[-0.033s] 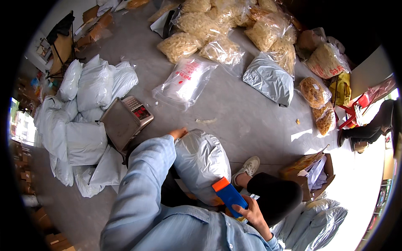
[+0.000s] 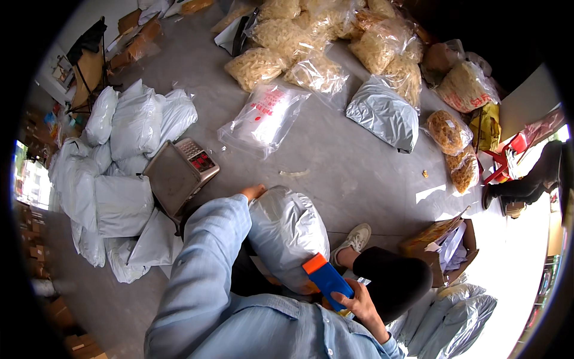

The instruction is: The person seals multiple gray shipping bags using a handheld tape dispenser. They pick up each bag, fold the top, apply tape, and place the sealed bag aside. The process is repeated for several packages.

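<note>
A stuffed silver-grey plastic mailing bag (image 2: 287,230) stands between my legs, its surface shiny and creased. My left hand (image 2: 255,191) is closed at the bag's far left edge; some of its fingers are hidden. Close to the bag's near right side, my right hand (image 2: 361,304) grips a flat blue block-shaped tool with an orange end (image 2: 326,282). The orange end points up and left, overlapping the bag in view. Some yellow shows at the tool's lower end, and its exact kind is unclear.
Left of me are a digital scale (image 2: 173,179) and a pile of filled white mailing bags (image 2: 125,203). Ahead lie a clear bag with a white roll (image 2: 263,116), a grey bag (image 2: 385,113) and clear bags of pale dried food (image 2: 287,39). At right stands an open carton (image 2: 469,239).
</note>
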Action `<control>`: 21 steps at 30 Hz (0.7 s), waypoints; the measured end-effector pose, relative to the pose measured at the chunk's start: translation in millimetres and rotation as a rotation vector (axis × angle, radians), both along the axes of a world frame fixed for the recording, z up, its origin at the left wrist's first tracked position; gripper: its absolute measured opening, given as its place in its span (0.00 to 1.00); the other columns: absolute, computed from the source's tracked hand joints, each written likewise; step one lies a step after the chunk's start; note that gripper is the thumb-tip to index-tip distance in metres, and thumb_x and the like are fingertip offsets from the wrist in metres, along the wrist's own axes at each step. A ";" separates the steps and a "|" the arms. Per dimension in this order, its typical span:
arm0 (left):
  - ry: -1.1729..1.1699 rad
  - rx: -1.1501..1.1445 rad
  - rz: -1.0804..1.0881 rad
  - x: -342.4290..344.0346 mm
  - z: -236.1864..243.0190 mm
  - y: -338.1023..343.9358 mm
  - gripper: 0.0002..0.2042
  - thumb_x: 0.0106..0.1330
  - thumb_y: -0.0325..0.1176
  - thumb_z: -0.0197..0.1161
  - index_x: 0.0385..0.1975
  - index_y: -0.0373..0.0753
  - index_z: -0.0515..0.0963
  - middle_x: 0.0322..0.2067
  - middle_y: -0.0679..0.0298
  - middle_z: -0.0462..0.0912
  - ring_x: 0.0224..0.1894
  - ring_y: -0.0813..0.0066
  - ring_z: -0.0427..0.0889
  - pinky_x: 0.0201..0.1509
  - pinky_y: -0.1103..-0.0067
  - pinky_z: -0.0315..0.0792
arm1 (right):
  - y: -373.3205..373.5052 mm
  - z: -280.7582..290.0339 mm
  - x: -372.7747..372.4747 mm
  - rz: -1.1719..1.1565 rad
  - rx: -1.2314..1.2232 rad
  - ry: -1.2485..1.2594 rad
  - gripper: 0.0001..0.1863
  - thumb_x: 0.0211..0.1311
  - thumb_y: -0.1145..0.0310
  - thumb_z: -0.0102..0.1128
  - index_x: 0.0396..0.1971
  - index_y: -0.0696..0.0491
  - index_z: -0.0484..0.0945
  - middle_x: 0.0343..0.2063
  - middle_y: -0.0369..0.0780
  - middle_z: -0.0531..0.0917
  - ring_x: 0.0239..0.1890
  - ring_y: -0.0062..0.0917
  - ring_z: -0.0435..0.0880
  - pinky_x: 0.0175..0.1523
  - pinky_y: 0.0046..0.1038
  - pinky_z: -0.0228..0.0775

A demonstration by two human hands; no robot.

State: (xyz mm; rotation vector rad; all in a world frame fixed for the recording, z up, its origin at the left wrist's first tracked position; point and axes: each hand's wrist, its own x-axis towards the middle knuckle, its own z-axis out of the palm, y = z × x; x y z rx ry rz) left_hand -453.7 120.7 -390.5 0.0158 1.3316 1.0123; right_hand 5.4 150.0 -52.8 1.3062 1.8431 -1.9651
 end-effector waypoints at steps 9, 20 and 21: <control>1.069 0.600 -0.639 89.2 240.9 2.3 0.24 0.56 0.40 0.60 0.51 0.36 0.69 0.47 0.49 0.74 0.51 0.61 0.74 0.53 0.74 0.67 | 1.2 -17.7 4.0 0.008 0.036 0.101 0.35 0.42 0.44 0.61 0.38 0.65 0.75 0.29 0.47 0.80 0.31 0.31 0.80 0.40 0.27 0.71; 1.535 0.508 -0.770 241.0 263.9 -43.2 0.52 0.27 0.51 0.74 0.60 0.48 0.56 0.65 0.54 0.42 0.66 0.44 0.35 0.57 0.38 0.35 | 40.6 -0.3 -4.1 -0.056 -0.096 0.236 0.31 0.49 0.49 0.61 0.38 0.66 0.73 0.25 0.45 0.81 0.22 0.26 0.82 0.30 0.22 0.75; 1.553 0.500 -0.775 237.9 265.8 -35.1 0.51 0.27 0.49 0.75 0.59 0.49 0.57 0.65 0.57 0.43 0.67 0.46 0.36 0.58 0.39 0.35 | 41.0 6.6 -0.6 -0.094 -0.101 0.267 0.30 0.48 0.50 0.62 0.37 0.65 0.74 0.26 0.45 0.81 0.23 0.25 0.82 0.31 0.22 0.75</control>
